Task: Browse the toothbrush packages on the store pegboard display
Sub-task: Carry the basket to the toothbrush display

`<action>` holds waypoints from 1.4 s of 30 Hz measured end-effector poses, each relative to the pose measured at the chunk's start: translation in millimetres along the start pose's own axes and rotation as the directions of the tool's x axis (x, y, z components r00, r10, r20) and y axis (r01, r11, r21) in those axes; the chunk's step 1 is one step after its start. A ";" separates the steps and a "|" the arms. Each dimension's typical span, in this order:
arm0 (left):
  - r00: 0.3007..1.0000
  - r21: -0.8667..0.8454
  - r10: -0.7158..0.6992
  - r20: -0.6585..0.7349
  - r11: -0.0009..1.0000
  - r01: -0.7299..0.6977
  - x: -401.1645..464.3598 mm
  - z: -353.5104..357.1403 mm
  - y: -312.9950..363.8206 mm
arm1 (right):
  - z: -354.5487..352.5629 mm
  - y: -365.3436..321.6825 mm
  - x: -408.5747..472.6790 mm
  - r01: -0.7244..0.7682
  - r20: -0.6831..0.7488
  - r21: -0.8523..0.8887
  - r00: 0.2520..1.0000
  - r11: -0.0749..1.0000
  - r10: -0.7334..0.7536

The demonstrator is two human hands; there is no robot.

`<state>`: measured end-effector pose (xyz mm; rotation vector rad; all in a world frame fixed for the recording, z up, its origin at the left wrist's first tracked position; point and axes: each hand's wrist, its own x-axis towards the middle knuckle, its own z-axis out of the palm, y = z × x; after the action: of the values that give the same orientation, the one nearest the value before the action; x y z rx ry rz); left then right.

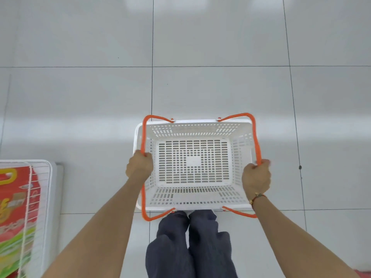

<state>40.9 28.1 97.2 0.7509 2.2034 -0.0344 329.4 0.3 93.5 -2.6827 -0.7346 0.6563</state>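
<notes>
- Over the pale tiled floor (80, 97), a white slotted shopping basket (193, 204) hangs level in front of the person, with nothing in it.
- Left hand (139, 167) is closed around the left orange handle (143, 135); right hand (256, 178) is closed around the right orange handle (257, 141). Each handle is pulled outward to its own side, so the hands sit well apart with the basket between them.
- Both forearms reach forward and down, nearly straight, with knuckles up. A red and gold bracelet (257, 197) sits on the right wrist.
- Dark trouser legs (190, 243) stand directly under the near rim of the basket.
- At the left edge a white wire rack (43, 177) holds red and green printed packages (14, 207); what they contain cannot be read, and they do not look like toothbrushes.
- No pegboard display and no toothbrush packages appear anywhere in view; the camera looks almost straight down.
- Judged from this, the browsing itself has not begun: this is the carrying stage, with the basket in both hands and the display yet to be reached.
- The next move calls for lifting the gaze and turning toward the shelving, then freeing one hand, probably by gathering both handles into the other, so that packages can be touched or lifted off their pegs.
- With both hands taken up as they are, nothing on a display could be handled.
</notes>
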 end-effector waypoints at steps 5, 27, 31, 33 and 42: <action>0.894 -0.188 0.103 0.436 0.982 -0.021 -46.9 -2.1 49.3 | 4.8 -34.6 -54.0 0.179 0.623 0.035 0.765 0.983 -0.162; 0.676 -0.009 0.238 0.698 0.946 -0.323 -306.1 -165.5 167.3 | -249.5 -131.3 -165.2 0.076 0.761 0.119 0.634 0.990 -0.140; 0.682 -0.043 0.250 0.688 0.951 -0.305 -353.3 -169.3 177.7 | -291.6 -122.4 -179.1 0.004 0.726 0.162 0.677 0.987 -0.122; 0.671 -0.078 0.269 0.691 0.951 -0.301 -378.4 -168.1 179.4 | -312.1 -111.6 -183.8 -0.040 0.700 0.193 0.706 0.980 -0.109; 0.577 0.112 0.229 0.784 0.862 -0.494 -442.2 -161.9 192.1 | -373.6 -70.0 -199.5 -0.160 0.605 0.293 0.795 0.943 -0.053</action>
<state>258.0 5.3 556.6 1.1257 1.2072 -0.4343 332.5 -103.7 509.9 -2.1753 -0.6092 1.5519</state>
